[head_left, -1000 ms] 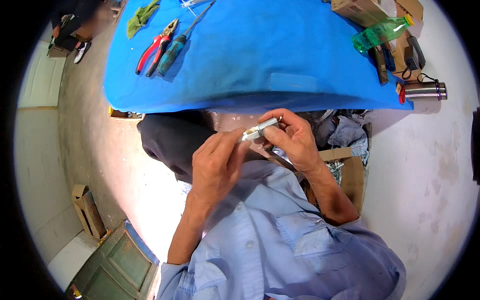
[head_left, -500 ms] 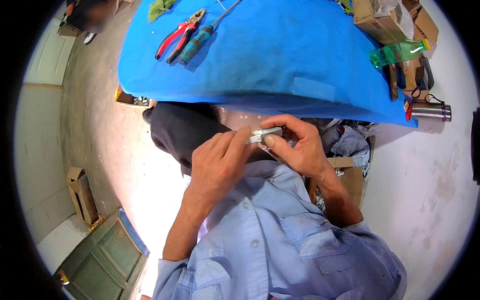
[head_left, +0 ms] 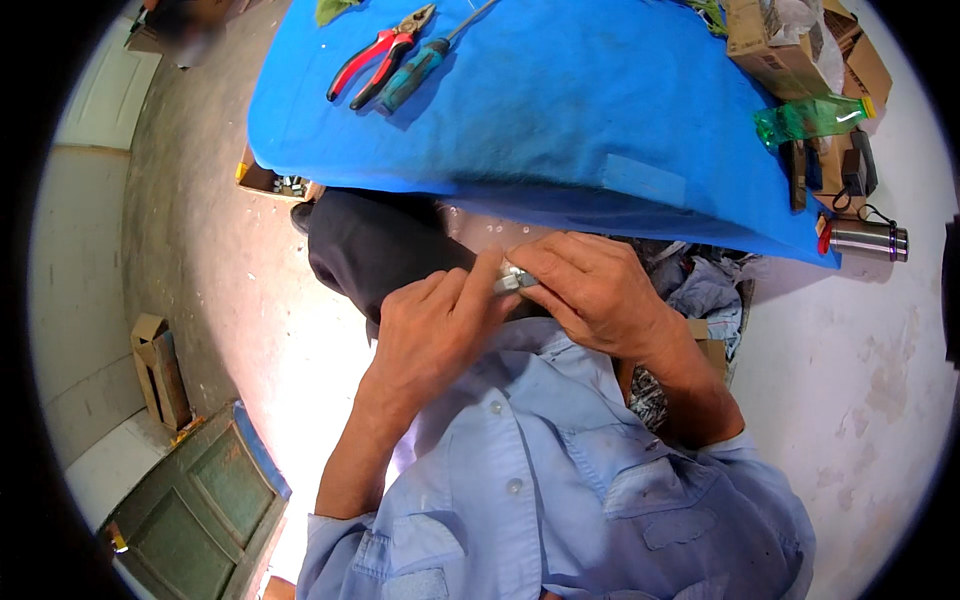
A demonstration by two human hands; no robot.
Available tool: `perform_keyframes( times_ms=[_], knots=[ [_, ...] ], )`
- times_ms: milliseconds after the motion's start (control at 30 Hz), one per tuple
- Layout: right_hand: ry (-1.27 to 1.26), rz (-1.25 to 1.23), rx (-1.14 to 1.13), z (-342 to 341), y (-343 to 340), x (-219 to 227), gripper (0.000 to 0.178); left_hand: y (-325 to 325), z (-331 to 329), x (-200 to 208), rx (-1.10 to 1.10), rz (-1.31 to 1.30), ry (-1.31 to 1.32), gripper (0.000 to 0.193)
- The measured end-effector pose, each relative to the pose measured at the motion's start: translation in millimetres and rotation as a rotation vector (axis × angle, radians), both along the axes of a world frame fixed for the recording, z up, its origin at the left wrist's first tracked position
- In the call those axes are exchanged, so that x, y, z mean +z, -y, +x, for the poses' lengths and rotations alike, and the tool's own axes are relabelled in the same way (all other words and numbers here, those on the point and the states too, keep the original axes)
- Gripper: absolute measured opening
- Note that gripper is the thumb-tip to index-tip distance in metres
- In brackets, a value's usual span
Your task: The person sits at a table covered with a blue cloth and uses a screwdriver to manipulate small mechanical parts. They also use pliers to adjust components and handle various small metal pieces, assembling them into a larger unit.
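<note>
My left hand (head_left: pixel 432 325) is closed on a small white and grey block-shaped piece (head_left: pixel 511 281), pinching its pale end between thumb and fingers. From the other side my right hand (head_left: pixel 600 295) grips the same piece at its grey end, the fingertips bent over it. Both hands meet in front of my shirt, above my lap. Much of the piece is hidden by the fingers, so its exact kind does not show.
A blue-covered table (head_left: pixel 500 130) lies ahead, bearing red-handled pliers (head_left: pixel 380 60) and a teal-handled screwdriver (head_left: pixel 414 76). To its right are a green bottle (head_left: pixel 815 120), a steel flask (head_left: pixel 868 240) and a cardboard box (head_left: pixel 770 50). A small parts box (head_left: pixel 262 182) sits by the table's left corner.
My right hand has turned and closed further over the grey end, covering most of it. The left hand keeps its hold. The view has shifted slightly.
</note>
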State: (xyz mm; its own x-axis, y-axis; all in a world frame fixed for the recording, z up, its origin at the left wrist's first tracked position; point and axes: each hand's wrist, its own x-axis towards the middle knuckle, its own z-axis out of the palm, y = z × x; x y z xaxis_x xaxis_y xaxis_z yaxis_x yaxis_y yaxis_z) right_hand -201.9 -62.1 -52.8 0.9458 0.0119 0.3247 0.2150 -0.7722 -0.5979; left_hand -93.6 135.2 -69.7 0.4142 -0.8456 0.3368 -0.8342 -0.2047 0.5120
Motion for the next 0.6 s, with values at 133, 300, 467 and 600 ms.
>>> perform_keyframes(
  times_ms=[133,300,467,600],
  knots=[
    [-0.008,-0.054,0.023,0.4,0.2,0.4,0.034,-3.1,0.8,0.0,-0.001,0.050,0.008,0.037],
    [-0.099,-0.068,0.027,-2.3,-1.7,6.5,0.039,-1.1,3.8,-4.4,0.000,-0.044,0.039,0.029],
    [-0.100,-0.125,0.015,-3.7,-2.7,3.8,0.039,-5.9,-0.6,-5.9,0.001,0.036,-0.012,0.028],
    [-0.040,-0.186,0.013,-2.0,-4.2,-2.8,0.032,-3.8,-0.8,-5.3,0.004,0.019,0.001,0.025]
  ],
)
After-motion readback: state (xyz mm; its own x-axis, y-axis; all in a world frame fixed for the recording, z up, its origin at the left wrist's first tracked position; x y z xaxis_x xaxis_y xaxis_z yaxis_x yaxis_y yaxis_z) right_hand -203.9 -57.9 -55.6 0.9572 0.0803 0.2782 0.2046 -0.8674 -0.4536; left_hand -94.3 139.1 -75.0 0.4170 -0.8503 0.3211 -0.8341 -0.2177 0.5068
